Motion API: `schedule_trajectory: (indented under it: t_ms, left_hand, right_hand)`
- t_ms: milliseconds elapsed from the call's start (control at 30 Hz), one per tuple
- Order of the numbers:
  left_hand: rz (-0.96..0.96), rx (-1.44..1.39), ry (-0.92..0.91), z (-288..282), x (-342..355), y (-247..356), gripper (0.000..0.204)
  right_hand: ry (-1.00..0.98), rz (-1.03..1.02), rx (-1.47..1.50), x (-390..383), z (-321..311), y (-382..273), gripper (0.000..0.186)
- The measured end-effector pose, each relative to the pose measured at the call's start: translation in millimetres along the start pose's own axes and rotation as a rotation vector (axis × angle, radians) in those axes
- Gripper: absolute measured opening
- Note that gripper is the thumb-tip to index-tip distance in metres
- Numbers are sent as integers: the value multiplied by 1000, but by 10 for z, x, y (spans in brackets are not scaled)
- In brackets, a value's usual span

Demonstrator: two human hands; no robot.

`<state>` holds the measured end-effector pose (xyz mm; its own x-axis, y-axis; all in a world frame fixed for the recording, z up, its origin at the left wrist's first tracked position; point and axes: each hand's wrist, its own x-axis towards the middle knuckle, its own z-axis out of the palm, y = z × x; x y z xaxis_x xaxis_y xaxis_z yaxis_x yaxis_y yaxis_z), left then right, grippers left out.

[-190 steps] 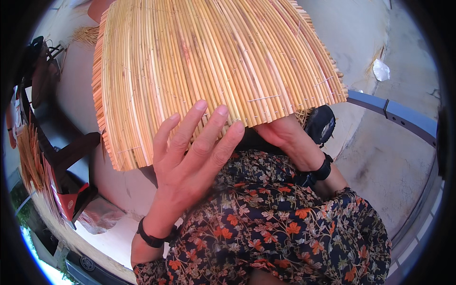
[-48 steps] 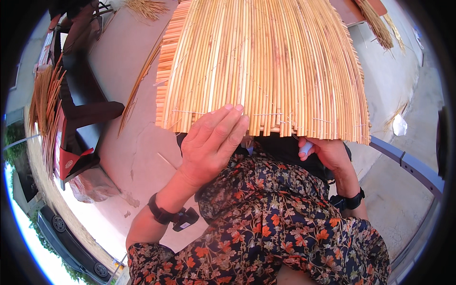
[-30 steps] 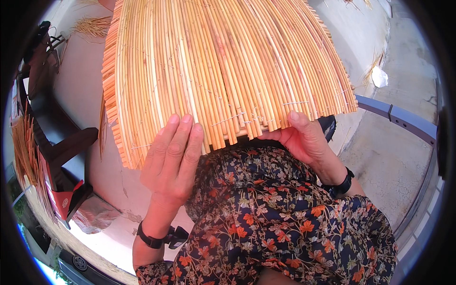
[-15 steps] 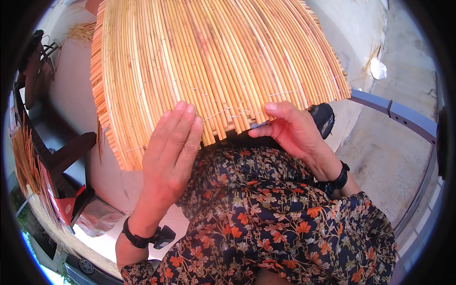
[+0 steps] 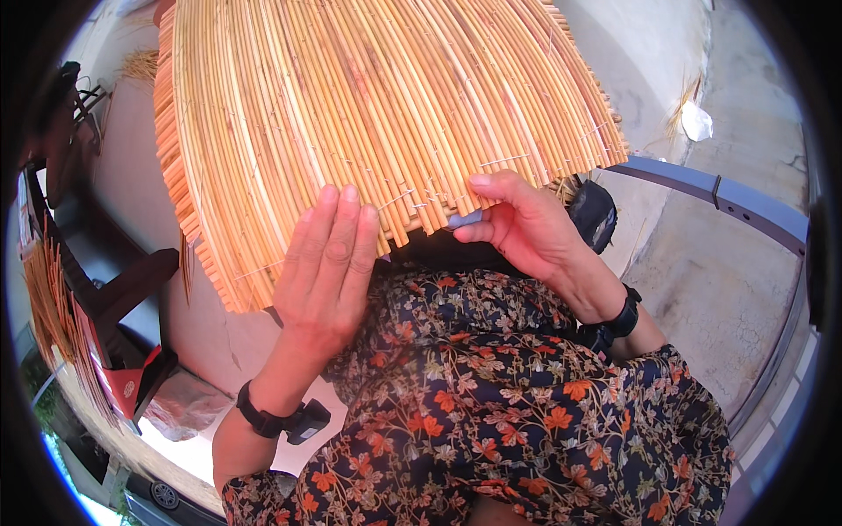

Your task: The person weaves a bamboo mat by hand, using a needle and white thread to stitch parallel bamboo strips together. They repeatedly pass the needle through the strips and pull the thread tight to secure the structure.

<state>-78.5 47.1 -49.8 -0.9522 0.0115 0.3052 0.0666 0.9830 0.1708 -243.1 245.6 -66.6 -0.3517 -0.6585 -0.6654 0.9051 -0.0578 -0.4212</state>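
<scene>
- A broad mat of straw-coloured reed stalks (image 5: pixel 368 114), laid side by side and tied with thin pale thread, fans across the person's lap; its near edge ends in ragged cut tips.
- The left hand (image 5: pixel 329 263) lies flat and released on the mat's near edge, fingers straight and together.
- The right hand (image 5: pixel 517 223), further right along that edge, pinches a small bluish-grey object (image 5: pixel 467 219), thumb on top of the stalks.
- Below the mat spreads a dark flower-printed garment (image 5: pixel 509 403); to its right runs a blue-grey metal rail (image 5: pixel 719 188).
- Compared with half a second earlier, the mat's near edge sits slightly lower and the left hand has slid right.
</scene>
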Motion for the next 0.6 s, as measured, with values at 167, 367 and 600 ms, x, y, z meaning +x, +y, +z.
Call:
schedule_trajectory:
  t_ms: [167,367,600]
  left_hand:
    - [0,101,104,91,84,19,30]
    - [-37,117,175,-209,264,91,31]
    - [-83,96,269,-828,634,-91,41]
  right_hand:
    - [-48,-36,-24,55,11,-95,31]
    - [-197,-92,-187,-170,267,-396,34]
    - [-279,-324,-688,-409,242,-442,23]
